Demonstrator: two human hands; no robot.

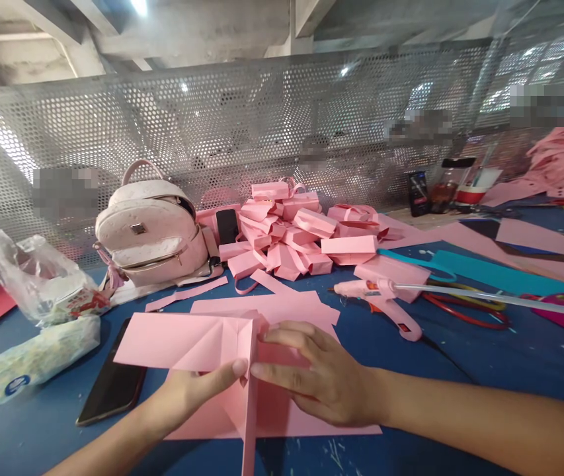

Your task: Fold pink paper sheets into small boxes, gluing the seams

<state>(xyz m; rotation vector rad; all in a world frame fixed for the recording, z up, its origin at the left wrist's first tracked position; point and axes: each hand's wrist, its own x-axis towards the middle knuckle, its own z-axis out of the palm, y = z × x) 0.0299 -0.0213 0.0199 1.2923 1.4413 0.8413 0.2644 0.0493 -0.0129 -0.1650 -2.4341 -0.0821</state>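
A folded piece of pink paper (187,340) with creases stands up in front of me, over flat pink sheets (321,423) on the blue table. My left hand (197,390) pinches it, the thumb pressed on its near face and the other fingers hidden behind. From the right, my right hand (316,370) presses its fingertips against the folded edge. To the right lies a pink glue gun (381,297) with a long clear glue stick in its back. Beyond the sheets rises a heap of folded pink paper pieces (286,231).
A pale pink backpack (147,231), a clear plastic bag (43,277), a tissue pack (38,357) and a black phone (113,383) are on the left. Red-handled scissors (465,311), a teal strip (510,274) and a jar (453,185) lie right. A perforated metal screen (262,125) closes the back.
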